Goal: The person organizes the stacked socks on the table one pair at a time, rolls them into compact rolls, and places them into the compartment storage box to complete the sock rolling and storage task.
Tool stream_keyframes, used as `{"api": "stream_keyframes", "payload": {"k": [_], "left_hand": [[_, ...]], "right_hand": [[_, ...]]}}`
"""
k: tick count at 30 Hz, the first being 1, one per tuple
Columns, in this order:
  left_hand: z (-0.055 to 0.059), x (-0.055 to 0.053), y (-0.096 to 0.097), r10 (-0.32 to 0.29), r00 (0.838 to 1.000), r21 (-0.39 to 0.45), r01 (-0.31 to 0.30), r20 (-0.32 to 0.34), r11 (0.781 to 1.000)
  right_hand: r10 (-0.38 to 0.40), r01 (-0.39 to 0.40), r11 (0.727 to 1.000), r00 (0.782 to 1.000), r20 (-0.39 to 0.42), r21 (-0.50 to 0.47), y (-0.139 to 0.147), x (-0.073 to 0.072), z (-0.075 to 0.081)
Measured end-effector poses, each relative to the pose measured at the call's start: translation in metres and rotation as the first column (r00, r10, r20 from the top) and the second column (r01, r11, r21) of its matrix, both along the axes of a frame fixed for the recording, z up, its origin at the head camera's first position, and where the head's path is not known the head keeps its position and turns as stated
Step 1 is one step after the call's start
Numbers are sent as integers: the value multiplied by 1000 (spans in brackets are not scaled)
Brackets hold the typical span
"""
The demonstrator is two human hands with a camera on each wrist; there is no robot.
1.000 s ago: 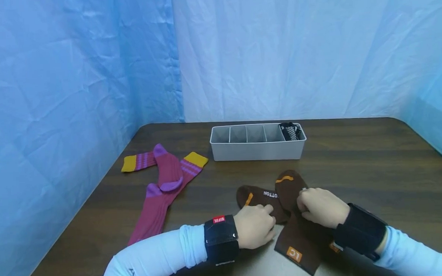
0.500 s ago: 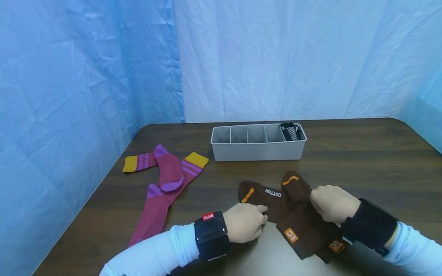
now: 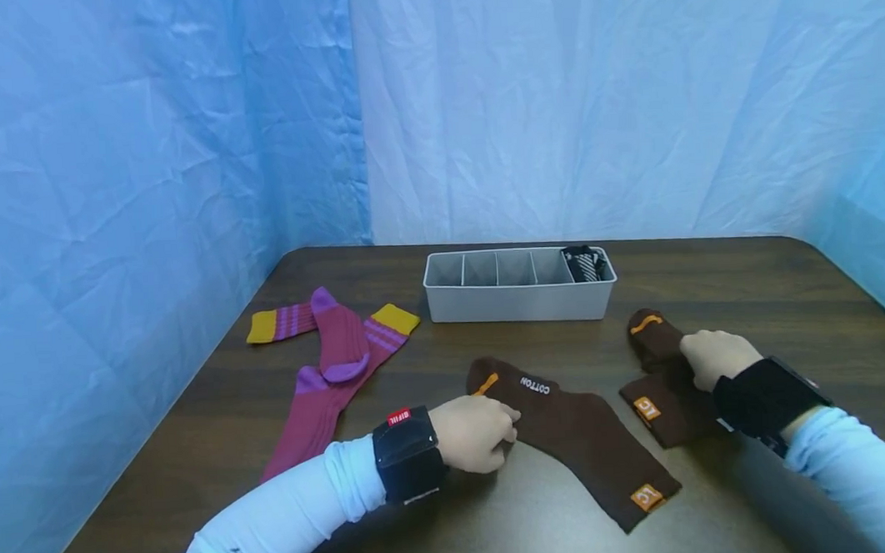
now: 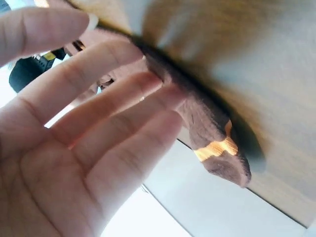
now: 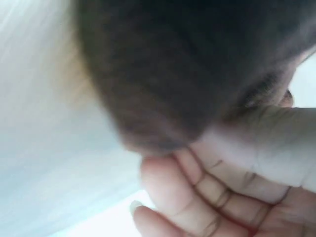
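Note:
A brown sock with an orange toe stripe and an LC patch lies flat on the table. My left hand is at its toe end, and the left wrist view shows the fingers fairly straight against the brown fabric, thumb apart. To the right, my right hand pinches a second brown sock, which is bent with its toe pointing away and its LC cuff toward me. Blurred dark sock fabric fills much of the right wrist view, between thumb and fingers.
A grey divided box stands at the back, with a black-and-white patterned bundle in its rightmost compartment. Maroon socks with yellow cuffs lie crossed at the left. Blue sheeting walls in the dark wooden table.
My right hand has carried one brown sock off the other, right and away from me. The other sock now lies fully exposed. My left hand has shifted slightly left.

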State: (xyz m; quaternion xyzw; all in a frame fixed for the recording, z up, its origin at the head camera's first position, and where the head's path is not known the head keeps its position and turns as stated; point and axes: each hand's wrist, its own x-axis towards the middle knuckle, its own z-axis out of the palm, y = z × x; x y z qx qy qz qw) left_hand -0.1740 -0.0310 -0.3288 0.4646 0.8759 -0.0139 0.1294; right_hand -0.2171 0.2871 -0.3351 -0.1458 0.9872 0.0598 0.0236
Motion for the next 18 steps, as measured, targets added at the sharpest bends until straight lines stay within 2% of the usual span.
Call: {"api": "stream_keyframes", "payload": {"k": [2, 4, 7, 9, 11, 12, 15, 16, 18], "left_hand": [[3, -4, -2, 1, 1000, 39, -2, 29, 999], [4, -6, -3, 19, 999, 90, -21, 30, 996], [6, -6, -2, 73, 995, 135, -64, -65, 989], [7, -6, -1, 151, 980, 133, -134, -130, 982], [8, -7, 1, 214, 961, 104, -198, -173, 975], [8, -8, 2, 234, 953, 86, -222, -190, 971], [5, -13, 7, 258, 942, 41, -255, -215, 966], [4, -15, 9, 259, 942, 29, -259, -216, 966], [1, -20, 13, 257, 939, 11, -262, -227, 965]], "right_hand": [[-13, 13, 1000, 1000, -3, -3, 6, -4, 2], [11, -12, 1000, 999, -40, -29, 6, -2, 4], [104, -113, 989, 990, -97, -93, -6, 10, 10], [214, -229, 962, 970, -113, -151, -20, 21, 15], [349, -354, 907, 935, -61, -228, -37, 31, 16], [420, -410, 873, 907, -22, -266, -44, 37, 15], [555, -488, 795, 825, 106, -359, -63, 51, 9], [576, -498, 782, 806, 132, -375, -68, 54, 6], [586, -495, 780, 792, 169, -383, -75, 58, 2]]}}
